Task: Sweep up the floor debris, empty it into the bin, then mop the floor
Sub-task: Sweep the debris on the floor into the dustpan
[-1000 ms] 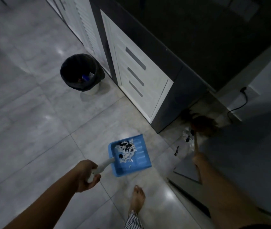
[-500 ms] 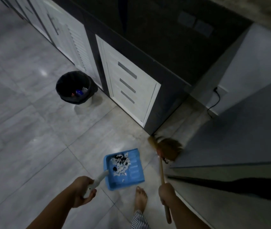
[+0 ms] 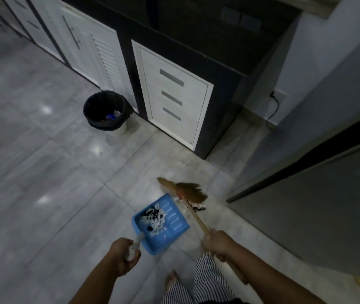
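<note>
Left hand (image 3: 122, 255) grips the blue dustpan (image 3: 161, 222) handle; right hand (image 3: 219, 242) grips the broom (image 3: 187, 193), bristles at the pan's far-right lip.

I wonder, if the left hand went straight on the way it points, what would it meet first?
Beyond the blue dustpan it grips, the left hand would probably meet the broom's bristles at the pan's far lip, though depth is unclear.

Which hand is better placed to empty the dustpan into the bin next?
Left. The left hand grips the blue dustpan, and the bin stands on that side; the right hand holds the broom.
</note>
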